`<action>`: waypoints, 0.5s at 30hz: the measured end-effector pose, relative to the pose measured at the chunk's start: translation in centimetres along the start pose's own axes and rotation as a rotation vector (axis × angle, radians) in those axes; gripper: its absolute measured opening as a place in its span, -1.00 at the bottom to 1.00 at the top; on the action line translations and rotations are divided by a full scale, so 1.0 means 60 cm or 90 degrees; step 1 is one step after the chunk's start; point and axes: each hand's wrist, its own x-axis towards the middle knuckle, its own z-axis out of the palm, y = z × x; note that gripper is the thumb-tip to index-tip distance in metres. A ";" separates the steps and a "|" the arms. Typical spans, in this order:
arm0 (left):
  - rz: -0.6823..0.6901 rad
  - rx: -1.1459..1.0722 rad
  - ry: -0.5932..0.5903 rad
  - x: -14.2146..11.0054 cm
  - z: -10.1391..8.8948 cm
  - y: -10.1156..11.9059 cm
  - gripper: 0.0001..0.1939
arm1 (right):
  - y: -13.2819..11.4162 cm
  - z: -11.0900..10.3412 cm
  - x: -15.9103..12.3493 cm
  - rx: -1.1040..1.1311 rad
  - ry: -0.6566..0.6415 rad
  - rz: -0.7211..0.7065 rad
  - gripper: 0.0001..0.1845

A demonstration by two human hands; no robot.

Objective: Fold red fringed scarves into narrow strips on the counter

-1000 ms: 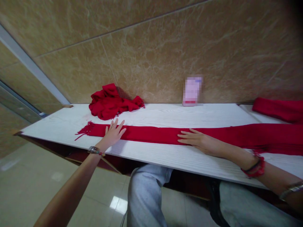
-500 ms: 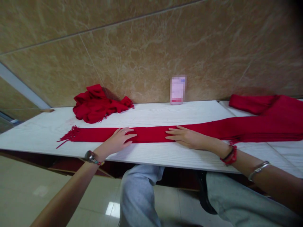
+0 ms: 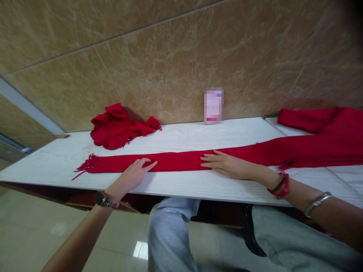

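A long red scarf (image 3: pixel 176 161) lies folded into a narrow strip along the white table, its fringe (image 3: pixel 86 165) at the left end. Toward the fringed end, my left hand (image 3: pixel 135 174) touches the strip with fingers apart, the index stretched out and some others bent. My right hand (image 3: pixel 227 165) rests flat on the scarf farther right, fingers extended. Neither hand grips the cloth. At the right, the strip widens and runs out of view.
A crumpled red scarf (image 3: pixel 119 128) lies at the back left of the white table (image 3: pixel 181 134). A blurred pinkish box-like thing (image 3: pixel 213 105) stands against the tiled wall (image 3: pixel 159 71). More folded red cloth (image 3: pixel 297 120) lies at the back right. My knees are below the front edge.
My left hand has slid slightly left along the scarf, and some of its fingers have bent. My right hand stays flat in about the same place. The view has shifted a little.
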 end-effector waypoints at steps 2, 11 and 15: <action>0.007 -0.027 0.012 -0.004 0.011 -0.009 -0.44 | 0.000 0.000 0.001 -0.006 -0.004 0.002 -0.57; 0.012 -0.183 0.014 -0.017 -0.006 -0.035 -0.47 | -0.001 -0.008 0.000 -0.014 0.036 -0.008 -0.56; 0.008 -0.254 -0.071 -0.012 -0.024 -0.038 -0.50 | 0.001 -0.005 -0.004 -0.005 -0.011 0.002 -0.57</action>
